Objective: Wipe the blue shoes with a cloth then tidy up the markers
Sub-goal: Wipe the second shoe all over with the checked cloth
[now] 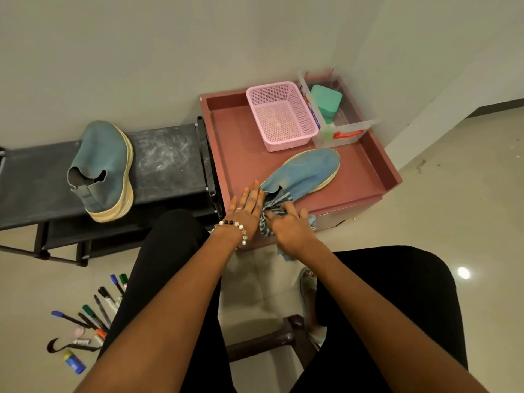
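One blue shoe (304, 173) lies on the red tray table (241, 154), toe pointing away to the right. My left hand (246, 209) rests flat with straight fingers against the shoe's heel opening. My right hand (289, 226) grips a blue-and-grey striped cloth (276, 204) bunched against the heel. The second blue shoe (103, 170) stands on the black shoe rack (167, 163) at the left. Several markers (96, 310) lie scattered on the floor at the lower left, beside my left leg.
A pink mesh basket (279, 116) and a clear plastic box (340, 129) holding a green item stand at the back of the tray table. A small blue-and-yellow tube (74, 362) lies on the floor near the markers. The wall is close behind; tiled floor extends to the right.
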The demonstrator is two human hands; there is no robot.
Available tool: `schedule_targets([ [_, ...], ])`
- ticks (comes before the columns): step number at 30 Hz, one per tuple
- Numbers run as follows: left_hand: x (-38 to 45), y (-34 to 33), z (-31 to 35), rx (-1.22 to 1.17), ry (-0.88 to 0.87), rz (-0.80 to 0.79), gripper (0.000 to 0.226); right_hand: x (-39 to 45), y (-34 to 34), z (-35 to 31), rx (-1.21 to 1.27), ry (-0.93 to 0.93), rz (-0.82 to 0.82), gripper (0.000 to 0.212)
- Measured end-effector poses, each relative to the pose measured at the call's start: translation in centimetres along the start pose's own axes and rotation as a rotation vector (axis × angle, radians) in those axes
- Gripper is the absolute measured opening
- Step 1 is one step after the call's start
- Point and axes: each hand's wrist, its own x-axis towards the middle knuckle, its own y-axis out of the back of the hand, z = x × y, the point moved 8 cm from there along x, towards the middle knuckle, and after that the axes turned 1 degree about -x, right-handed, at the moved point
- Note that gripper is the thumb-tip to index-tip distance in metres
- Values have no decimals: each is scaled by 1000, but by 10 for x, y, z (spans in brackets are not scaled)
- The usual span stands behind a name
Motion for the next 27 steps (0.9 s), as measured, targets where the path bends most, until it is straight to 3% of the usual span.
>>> schedule_targets([
  [4, 0, 4, -1, -22, -25, -64, 102, 19, 9, -10, -116, -57, 39, 36],
  [7, -3, 9, -2, 19, -51, -16, 94, 32, 11, -1, -19, -75, 22, 36],
  [10, -7, 13, 0, 91, -82, 82, 87, 19, 23, 32, 452, 6, 139, 41],
  [14, -10, 19, -6, 134, -61, 169, 89, -22, 13, 102, 1364, -439, 218, 30],
  [17, -12, 16, -12, 191, -26, 203, 96, -36, 9, 121, 1659, -655, 385, 16],
  [19, -14, 16, -10, 193, 5, 239, 95, -36, 20, 121, 1574, -609, 551, 12],
  [22, -15, 15, -8, 156, 66, 263, 76, -25, 50, 79, 1057, -275, 677, 18],
  [24, -14, 13, -10, 147, 100, 283, 68, -7, 44, 28, 573, -4, 569, 33],
  [26, -12, 11, -13, 156, 127, 293, 67, 8, 8, -3, 143, -22, 379, 48],
  [27, -10, 10, -14, 152, 132, 287, 67, 10, -7, -8, 67, -87, 327, 50],
])
